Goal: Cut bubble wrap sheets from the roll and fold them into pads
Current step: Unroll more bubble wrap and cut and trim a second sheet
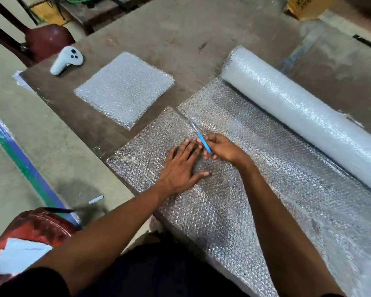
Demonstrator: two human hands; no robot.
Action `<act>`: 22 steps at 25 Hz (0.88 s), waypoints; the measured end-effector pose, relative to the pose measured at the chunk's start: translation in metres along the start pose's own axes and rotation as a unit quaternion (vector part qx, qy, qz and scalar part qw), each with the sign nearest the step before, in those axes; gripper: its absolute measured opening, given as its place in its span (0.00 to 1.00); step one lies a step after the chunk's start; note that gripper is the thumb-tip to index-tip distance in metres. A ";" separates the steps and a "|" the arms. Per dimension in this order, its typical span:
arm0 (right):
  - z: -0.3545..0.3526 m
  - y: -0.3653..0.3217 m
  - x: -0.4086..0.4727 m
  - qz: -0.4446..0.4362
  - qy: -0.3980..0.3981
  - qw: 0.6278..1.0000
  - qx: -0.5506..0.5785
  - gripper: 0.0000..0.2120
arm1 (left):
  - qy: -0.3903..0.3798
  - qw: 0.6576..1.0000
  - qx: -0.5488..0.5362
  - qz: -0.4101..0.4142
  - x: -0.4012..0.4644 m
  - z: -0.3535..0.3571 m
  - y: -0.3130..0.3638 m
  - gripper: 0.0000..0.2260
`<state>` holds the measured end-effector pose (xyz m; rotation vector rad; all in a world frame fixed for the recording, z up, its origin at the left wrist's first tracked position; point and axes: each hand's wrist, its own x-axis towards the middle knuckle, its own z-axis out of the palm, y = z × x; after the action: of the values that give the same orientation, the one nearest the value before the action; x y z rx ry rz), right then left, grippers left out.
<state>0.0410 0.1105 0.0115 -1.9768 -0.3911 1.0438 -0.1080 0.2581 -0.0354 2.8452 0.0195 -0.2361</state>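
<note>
A workshop or packing room: worn brown worktable point(180, 39), bare concrete floor point(41, 129), cardboard box point(306, 6) at one o'clock, bubble wrap roll point(298, 108).

We spot dark print on the cardboard box point(306, 6) past the table's far right corner, cropped and upside down, maybe "XX", not properly readable. We find no other text, labels or numbers.

bubble wrap point(255, 146): clear, silvery dotted | cutter handle point(204, 143): blue | controller point(66, 60): white | table point(159, 35): brown
</note>
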 end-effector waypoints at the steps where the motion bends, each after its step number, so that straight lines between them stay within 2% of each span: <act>1: 0.007 0.002 -0.009 -0.009 0.023 1.000 0.006 0.11 | 0.009 1.000 -0.003 -0.002 -0.003 -0.002 0.000 0.45; 4: 0.022 0.009 -0.035 -0.022 0.098 0.994 0.050 0.11 | 0.015 1.000 -0.020 0.001 -0.008 -0.007 -0.003 0.44; 8: 0.033 0.031 -0.078 -0.026 0.158 0.984 0.079 0.07 | -0.004 0.999 0.034 0.008 -0.004 -0.010 -0.007 0.45; 15: 0.036 0.070 -0.136 0.003 0.187 0.968 0.168 0.08 | -0.003 0.999 0.053 -0.011 -0.014 -0.008 0.036 0.47; 22: 0.035 0.088 -0.174 -0.004 0.171 0.973 0.154 0.08 | 0.033 0.997 0.010 0.064 -0.039 0.013 0.115 0.41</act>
<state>-0.1013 -0.0275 0.0226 -1.8246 -0.0434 0.6900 -0.1446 0.1443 -0.0092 2.8590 -0.1502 -0.1149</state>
